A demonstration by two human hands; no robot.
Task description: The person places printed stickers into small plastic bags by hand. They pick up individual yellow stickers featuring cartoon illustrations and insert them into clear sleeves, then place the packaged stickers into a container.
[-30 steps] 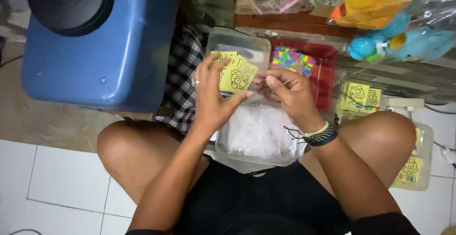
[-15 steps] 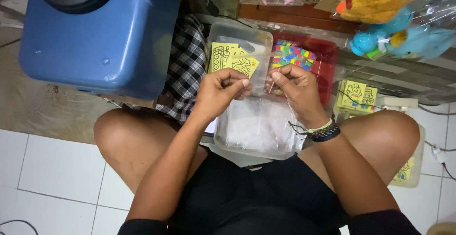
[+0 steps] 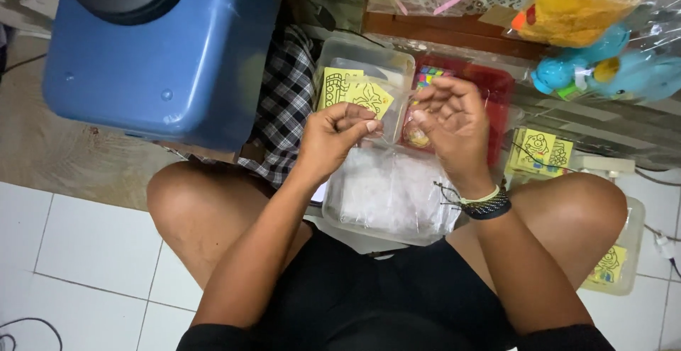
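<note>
The left hand (image 3: 333, 135) pinched a small clear plastic sleeve (image 3: 391, 120) above the clear tray of sleeves (image 3: 386, 195) on the lap. The right hand (image 3: 450, 127) hovered beside it, fingers loosely curled. Seemingly the packing step; next called for opening the sleeve.

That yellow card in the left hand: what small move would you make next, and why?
Probably slide the yellow card into a clear bag. The left hand pinches its lower edge over the clear tub of clear bags, and the right hand is raised beside it with fingers loosely curled; whether it already pinches a bag I cannot tell. The hands are close together, so a short push should do.
</note>
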